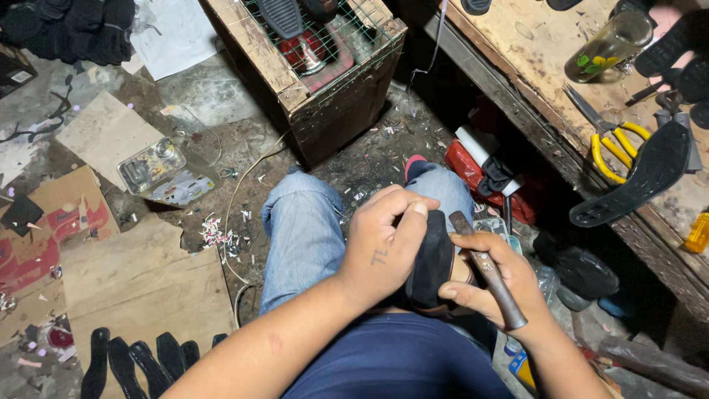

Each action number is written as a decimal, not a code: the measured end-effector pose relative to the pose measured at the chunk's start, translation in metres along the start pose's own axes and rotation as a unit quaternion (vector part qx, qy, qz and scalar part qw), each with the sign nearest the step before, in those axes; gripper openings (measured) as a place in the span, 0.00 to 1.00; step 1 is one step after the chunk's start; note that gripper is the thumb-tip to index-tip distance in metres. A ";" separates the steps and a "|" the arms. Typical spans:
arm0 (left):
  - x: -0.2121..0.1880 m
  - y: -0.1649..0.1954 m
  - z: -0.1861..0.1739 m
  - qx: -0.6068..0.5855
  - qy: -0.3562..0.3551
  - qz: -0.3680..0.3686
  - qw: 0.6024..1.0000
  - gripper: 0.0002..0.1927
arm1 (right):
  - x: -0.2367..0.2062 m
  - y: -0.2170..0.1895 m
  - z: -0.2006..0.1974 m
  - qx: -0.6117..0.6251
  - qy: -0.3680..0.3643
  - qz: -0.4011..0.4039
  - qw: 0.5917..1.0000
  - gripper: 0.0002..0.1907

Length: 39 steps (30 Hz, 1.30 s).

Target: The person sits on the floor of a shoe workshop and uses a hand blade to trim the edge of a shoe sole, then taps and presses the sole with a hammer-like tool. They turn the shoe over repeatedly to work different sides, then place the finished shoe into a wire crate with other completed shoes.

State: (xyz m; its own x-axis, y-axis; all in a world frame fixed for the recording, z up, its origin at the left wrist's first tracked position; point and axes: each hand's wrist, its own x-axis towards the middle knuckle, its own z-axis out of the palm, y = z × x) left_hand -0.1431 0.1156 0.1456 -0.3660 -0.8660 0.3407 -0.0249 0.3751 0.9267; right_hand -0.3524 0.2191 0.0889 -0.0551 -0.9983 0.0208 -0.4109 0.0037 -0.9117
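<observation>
The black shoe sole sits on the person's lap, above the jeans-clad knees, and it is caught between both hands. The left hand lies over the sole's left side, its fingers curled together across the top edge and clamped on it, so part of the sole is hidden beneath the palm. The right hand is just right of the sole, the thumb touching its lower edge; the fingers are closed around a worn metal tool, which slants from the wrist up to the sole's upper right corner, where its tip sits at or just beside the edge.

Right of the sole, beyond the right hand, a wooden workbench carries yellow-handled pliers, another black sole and a glass jar lying on its side. Above the sole, past the knees, stands a wooden crate topped with wire mesh. Left of the sole, on the littered floor, lie cardboard sheets and a clear plastic tray. Lower left of the sole, a row of black soles lies on the floor.
</observation>
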 end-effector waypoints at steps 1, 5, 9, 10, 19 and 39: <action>0.002 -0.001 0.000 -0.016 0.005 -0.027 0.999 0.14 | 0.000 0.001 0.000 0.001 0.000 -0.023 1.000 0.35; 0.003 -0.003 -0.002 -0.080 -0.042 -0.104 0.990 0.16 | -0.002 0.006 0.000 0.064 0.001 0.055 0.996 0.37; -0.003 -0.005 -0.005 -0.182 -0.074 -0.238 0.951 0.19 | -0.005 0.013 -0.001 0.071 0.001 0.044 0.997 0.35; -0.004 -0.006 -0.006 -0.194 -0.078 -0.239 0.948 0.19 | -0.006 0.014 0.000 0.088 0.000 0.046 0.995 0.35; -0.008 -0.012 -0.034 -0.087 -0.281 -0.079 0.952 0.43 | -0.007 0.022 -0.003 0.171 0.010 0.094 0.981 0.35; -0.015 0.056 -0.110 0.063 -0.095 0.129 0.985 0.23 | -0.012 -0.024 0.041 0.143 0.047 0.061 0.987 0.38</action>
State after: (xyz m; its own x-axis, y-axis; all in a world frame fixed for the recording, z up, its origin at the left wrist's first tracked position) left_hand -0.0362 0.1133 0.2098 -0.5429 -0.6636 0.5147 -0.0193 0.6226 0.7823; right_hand -0.3046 0.2282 0.0936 -0.1782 -0.9814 -0.0713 -0.1234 0.0942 -0.9879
